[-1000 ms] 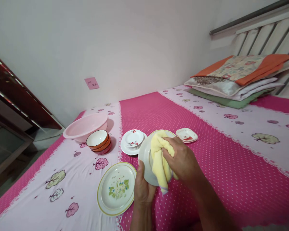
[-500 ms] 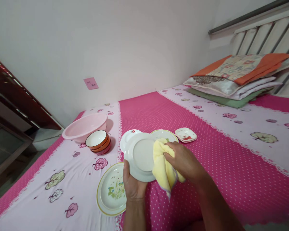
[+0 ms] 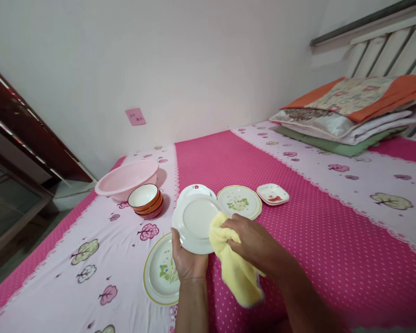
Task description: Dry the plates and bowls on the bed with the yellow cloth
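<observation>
My left hand (image 3: 190,263) grips a white plate (image 3: 197,219) by its lower left edge, with the plate's plain underside facing me. My right hand (image 3: 251,238) is closed on a yellow cloth (image 3: 237,273), which presses against the plate's right edge and hangs down below. A plate with a yellow rim and green flower print (image 3: 161,273) lies on the bedspread behind my left wrist, partly hidden. Beyond the held plate rests a white plate with a red flower (image 3: 197,188), mostly covered. Another flower-printed plate (image 3: 239,201) lies to its right.
Small square dishes (image 3: 272,194) sit stacked at the right. At the left stand stacked orange bowls (image 3: 145,201) beside a pink basin (image 3: 125,178). Folded bedding (image 3: 346,115) is piled at the back right, near the radiator (image 3: 398,53). A wall (image 3: 208,69) rises behind the bedspread.
The cloth has moved down and left along the held plate's right edge with my right hand. The held plate has shifted slightly left, showing more of the flower-printed plate behind. The view has turned slightly.
</observation>
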A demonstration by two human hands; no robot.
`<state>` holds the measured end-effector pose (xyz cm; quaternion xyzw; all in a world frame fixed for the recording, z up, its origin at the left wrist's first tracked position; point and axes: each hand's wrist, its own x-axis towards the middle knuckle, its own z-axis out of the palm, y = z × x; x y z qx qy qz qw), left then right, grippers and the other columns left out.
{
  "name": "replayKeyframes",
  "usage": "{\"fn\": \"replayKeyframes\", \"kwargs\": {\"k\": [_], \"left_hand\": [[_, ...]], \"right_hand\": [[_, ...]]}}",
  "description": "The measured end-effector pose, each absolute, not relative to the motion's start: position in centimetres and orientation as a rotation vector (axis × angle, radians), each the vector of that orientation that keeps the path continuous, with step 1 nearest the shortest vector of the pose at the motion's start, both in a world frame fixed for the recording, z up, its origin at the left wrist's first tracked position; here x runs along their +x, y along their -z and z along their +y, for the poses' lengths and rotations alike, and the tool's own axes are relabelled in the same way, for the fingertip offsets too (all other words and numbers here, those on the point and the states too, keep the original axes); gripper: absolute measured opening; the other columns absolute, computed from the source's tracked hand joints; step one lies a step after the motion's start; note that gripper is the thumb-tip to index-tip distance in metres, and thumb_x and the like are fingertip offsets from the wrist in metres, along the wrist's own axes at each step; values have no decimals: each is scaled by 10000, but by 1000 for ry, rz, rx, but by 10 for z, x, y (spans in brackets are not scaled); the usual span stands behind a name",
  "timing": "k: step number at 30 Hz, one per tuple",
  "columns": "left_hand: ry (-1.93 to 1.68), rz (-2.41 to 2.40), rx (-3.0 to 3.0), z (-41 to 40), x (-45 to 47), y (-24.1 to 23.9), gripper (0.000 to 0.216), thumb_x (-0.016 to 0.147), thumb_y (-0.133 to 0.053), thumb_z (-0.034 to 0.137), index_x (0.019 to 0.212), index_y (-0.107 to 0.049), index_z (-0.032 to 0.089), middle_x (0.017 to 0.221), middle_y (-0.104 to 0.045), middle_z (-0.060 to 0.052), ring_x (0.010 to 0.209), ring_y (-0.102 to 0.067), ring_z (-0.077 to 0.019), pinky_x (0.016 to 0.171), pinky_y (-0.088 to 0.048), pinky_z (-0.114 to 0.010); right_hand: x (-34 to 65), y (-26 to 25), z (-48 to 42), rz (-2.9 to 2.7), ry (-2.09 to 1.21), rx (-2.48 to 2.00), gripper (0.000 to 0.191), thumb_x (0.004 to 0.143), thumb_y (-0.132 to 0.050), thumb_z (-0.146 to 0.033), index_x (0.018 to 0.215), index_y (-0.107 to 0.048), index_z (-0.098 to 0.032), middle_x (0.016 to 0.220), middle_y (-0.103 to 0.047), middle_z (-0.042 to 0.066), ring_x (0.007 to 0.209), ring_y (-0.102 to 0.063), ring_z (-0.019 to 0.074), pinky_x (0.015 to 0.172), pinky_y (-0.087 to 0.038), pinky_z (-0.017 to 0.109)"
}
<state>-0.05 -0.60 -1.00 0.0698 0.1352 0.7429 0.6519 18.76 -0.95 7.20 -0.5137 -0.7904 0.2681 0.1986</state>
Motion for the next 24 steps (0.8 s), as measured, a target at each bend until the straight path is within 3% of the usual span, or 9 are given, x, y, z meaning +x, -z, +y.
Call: {"fn": "replayKeyframes", "kwargs": {"k": [5, 10, 14, 21, 24], "left_hand": [[-1667, 370, 57, -10, 4, -2, 545, 1040, -503, 544, 1356, -725, 159, 1175, -819, -148, 1196, -736, -325, 1205, -426, -522], [-1364, 388, -15, -19, 10, -11, 735, 961, -502, 717, 1061, -799, 52, 1090, -801, -238, 1199, -716, -411, 1101, -523, -529], [-1300, 386, 54, -23, 13, -13, 770, 955, -475, 748, 1019, -796, 51, 1027, -800, -224, 1144, -733, -406, 1052, -553, -510], [-1338, 377, 116, -22, 33, -8, 500, 988, -575, 609, 887, -773, 161, 837, -778, -80, 940, -773, -292, 937, -602, -431], [-1358, 397, 129, -21, 44, 0, 440, 946, -649, 579, 930, -765, 155, 734, -739, -42, 847, -770, -270, 865, -618, -405]], "right_hand": [[169, -64, -22, -2284, -716, -1248, 442, 832, -561, -55, 1222, -715, -195, 1218, -712, 91, 1166, -655, 253, 1034, -460, 367], [153, -65, -35, -2321, -595, -1179, 434, 833, -590, -43, 1211, -724, -209, 1254, -704, 104, 1178, -656, 278, 1040, -502, 408], [152, -69, -34, -2305, -591, -1153, 449, 835, -600, -36, 1234, -725, -201, 1225, -697, 103, 1141, -658, 275, 1032, -507, 411], [153, -76, -29, -2234, -688, -1147, 452, 824, -592, -36, 1212, -735, -216, 1100, -668, 66, 1010, -641, 238, 905, -498, 370], [154, -77, -25, -2192, -656, -1192, 439, 830, -576, -31, 1198, -732, -213, 1074, -660, 61, 976, -630, 229, 880, -486, 364]]}}
